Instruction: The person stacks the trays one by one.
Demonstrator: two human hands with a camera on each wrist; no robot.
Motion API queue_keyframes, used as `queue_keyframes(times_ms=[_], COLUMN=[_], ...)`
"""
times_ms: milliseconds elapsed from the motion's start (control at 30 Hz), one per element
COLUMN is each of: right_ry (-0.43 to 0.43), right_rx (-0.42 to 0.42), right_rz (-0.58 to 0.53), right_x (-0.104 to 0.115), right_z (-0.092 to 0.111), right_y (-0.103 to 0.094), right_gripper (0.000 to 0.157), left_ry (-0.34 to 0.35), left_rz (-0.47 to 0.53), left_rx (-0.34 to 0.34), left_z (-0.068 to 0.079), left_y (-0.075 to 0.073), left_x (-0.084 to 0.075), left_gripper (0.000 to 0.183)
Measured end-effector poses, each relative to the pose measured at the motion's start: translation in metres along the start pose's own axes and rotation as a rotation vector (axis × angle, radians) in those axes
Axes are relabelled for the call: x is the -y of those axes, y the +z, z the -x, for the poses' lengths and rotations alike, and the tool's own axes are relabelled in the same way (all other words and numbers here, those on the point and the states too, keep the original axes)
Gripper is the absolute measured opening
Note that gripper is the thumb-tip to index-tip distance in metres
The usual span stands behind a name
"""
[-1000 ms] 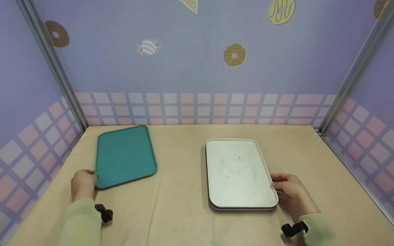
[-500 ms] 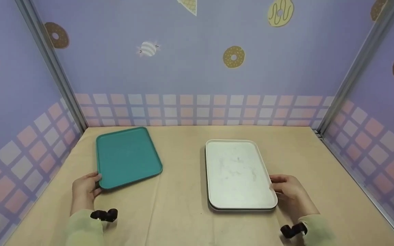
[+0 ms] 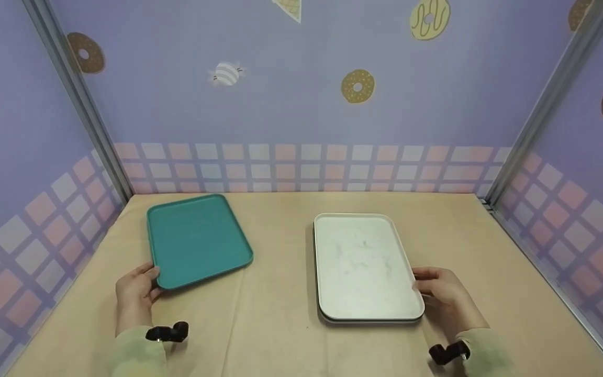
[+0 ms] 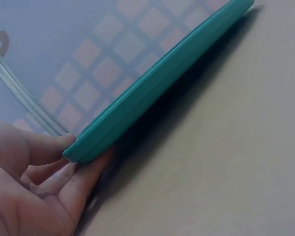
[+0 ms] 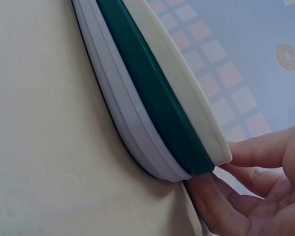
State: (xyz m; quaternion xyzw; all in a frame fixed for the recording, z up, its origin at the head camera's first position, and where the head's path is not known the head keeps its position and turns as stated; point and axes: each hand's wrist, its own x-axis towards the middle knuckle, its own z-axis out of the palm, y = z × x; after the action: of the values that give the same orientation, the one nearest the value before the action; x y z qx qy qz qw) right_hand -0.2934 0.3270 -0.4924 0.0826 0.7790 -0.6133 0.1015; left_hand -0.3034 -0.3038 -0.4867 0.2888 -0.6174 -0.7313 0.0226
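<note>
At the left of the head view lies a teal tray [image 3: 199,241], which my left hand [image 3: 135,293] grips by its near left corner. The thumb is on the rim and fingers reach underneath; in the left wrist view the tray's near edge [image 4: 132,105] stands tilted above the cloth with a shadow below. Right of centre rests a stack topped by a white tray [image 3: 367,267]. Under it the right wrist view shows a dark green tray [image 5: 152,83] and a pale grey layer [image 5: 123,93]. My right hand [image 3: 447,290] holds the stack's right edge near its front corner, fingertips partly hidden.
A beige cloth [image 3: 275,293] covers the table and has a few creases. Purple patterned walls [image 3: 291,104] close off the back and both sides, with metal posts [image 3: 79,94] at the corners. A strip of cloth separates the teal tray from the stack.
My left hand has shifted its hold, bringing its fingers under the teal tray's corner. The tray's near end has moved right and risen slightly. The right hand and the stack look unmoved.
</note>
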Motion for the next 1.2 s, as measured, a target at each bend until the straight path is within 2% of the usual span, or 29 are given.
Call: queue_keyframes(times_ms=[233,600,833,1200], right_ry=[-0.009,0.005,0.003,0.014], right_rx=[0.002,-0.008,0.0,-0.022], right_rz=[0.019,0.035,0.044,0.071], right_x=[-0.002,-0.001,0.0,0.001], right_z=[-0.001,0.0,0.001,0.0], right_y=[-0.001,0.0,0.0,0.001], right_gripper=[0.053,0.053,0.052,0.051], left_ry=[0.019,0.03,0.037,0.06], left_rz=[0.007,-0.001,0.013,0.003], left_rx=[-0.002,0.003,0.013,0.046], left_z=[0.002,0.007,0.011,0.019], left_y=[0.01,0.015,0.022,0.041], left_x=[0.005,0.011,0.005,-0.001], left_gripper=[0.056,0.055,0.055,0.054])
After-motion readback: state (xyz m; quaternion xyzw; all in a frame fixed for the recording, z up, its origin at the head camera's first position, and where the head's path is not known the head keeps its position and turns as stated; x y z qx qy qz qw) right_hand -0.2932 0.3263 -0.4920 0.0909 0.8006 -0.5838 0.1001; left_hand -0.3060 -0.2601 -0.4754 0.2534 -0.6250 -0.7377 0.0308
